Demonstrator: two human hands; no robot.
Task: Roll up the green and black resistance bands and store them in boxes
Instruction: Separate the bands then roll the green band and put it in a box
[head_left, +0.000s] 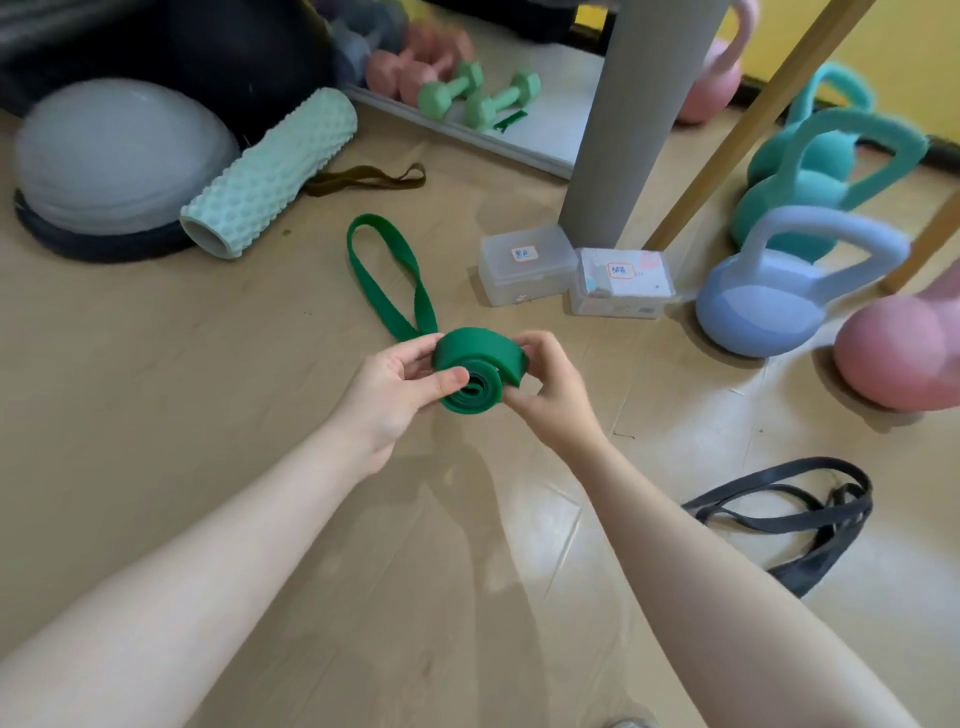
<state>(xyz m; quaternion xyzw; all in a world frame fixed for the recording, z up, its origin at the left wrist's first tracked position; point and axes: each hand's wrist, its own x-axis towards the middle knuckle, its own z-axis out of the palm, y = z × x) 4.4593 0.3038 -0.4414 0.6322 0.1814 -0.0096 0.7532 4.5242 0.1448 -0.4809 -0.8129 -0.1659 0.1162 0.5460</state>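
Note:
The green resistance band (480, 366) is partly wound into a thick coil held just above the wooden floor. Its loose end (382, 270) trails away as a long loop lying on the floor behind the coil. My left hand (400, 387) grips the coil's left side, thumb pressed on its face. My right hand (548, 389) holds the coil's right side. The black resistance band (810, 517) lies unrolled in a loose tangle on the floor at the right. Two clear lidded boxes with paper labels stand beyond the coil: one (527, 265) on the left, one (621, 283) on the right.
A grey post (639, 119) and slanted wooden legs (753, 124) rise behind the boxes. Kettlebells, blue (769, 306), pink (904, 358) and teal (810, 187), crowd the right. A mint foam roller (270, 171), a grey dome trainer (114, 161), a brown band (369, 179) and dumbbells (478, 96) lie at the back.

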